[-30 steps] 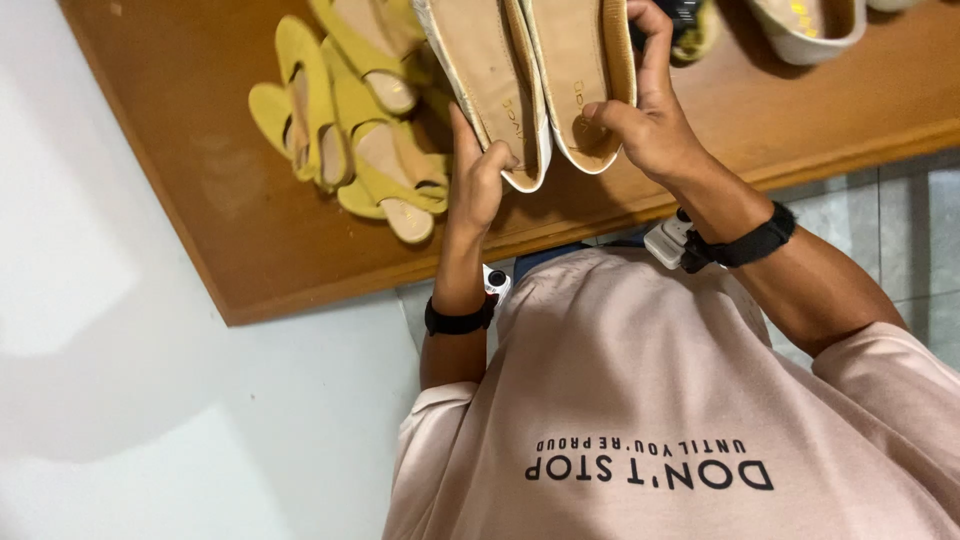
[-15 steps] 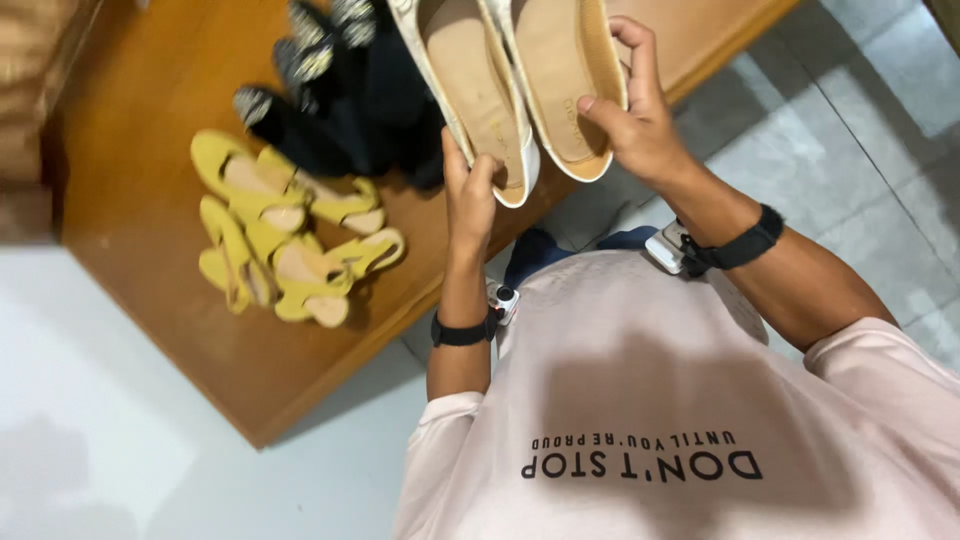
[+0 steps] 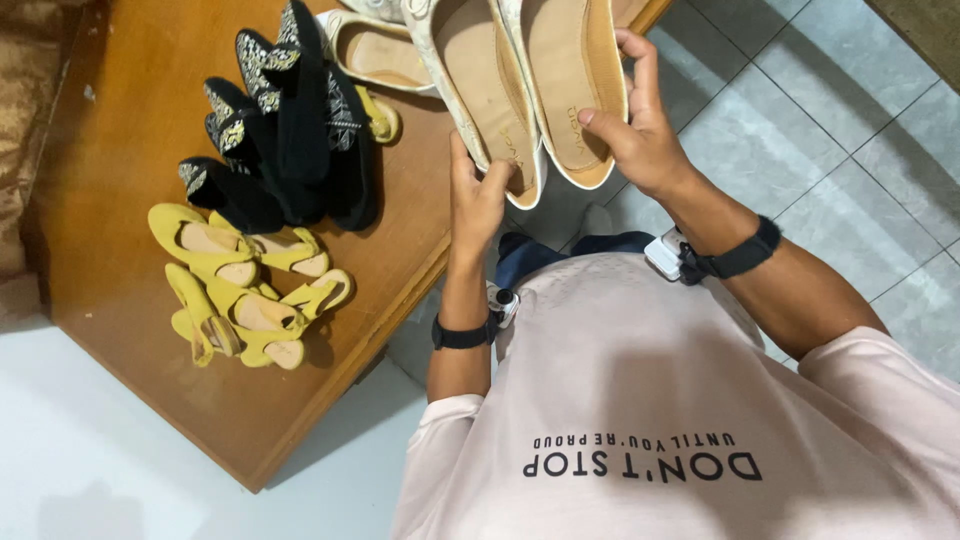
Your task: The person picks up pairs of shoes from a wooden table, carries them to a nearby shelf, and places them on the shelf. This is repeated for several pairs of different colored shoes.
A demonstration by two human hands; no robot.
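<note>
My left hand (image 3: pixel 478 200) grips the heel end of a cream flat shoe with a tan insole (image 3: pixel 485 85). A matching flat shoe (image 3: pixel 565 70) is in my right hand (image 3: pixel 640 140), with the thumb on its insole and the fingers around the rim. The two shoes are side by side, soles down, toes pointing away from me, above the near corner of a brown wooden table (image 3: pixel 130 120). Both wrists wear black bands.
On the table lie a pair of yellow heeled sandals (image 3: pixel 240 290), black heels with patterned trim (image 3: pixel 290 140) and another cream flat (image 3: pixel 380 55). Grey floor tiles (image 3: pixel 800 130) are to the right, a white surface (image 3: pixel 100 460) lies below the table, and gold fabric (image 3: pixel 30 120) is at the far left.
The view has swung left and down the table, bringing the black heels into sight. The held pair now sits over the table's edge near the tiles. My grip on both shoes is unchanged.
</note>
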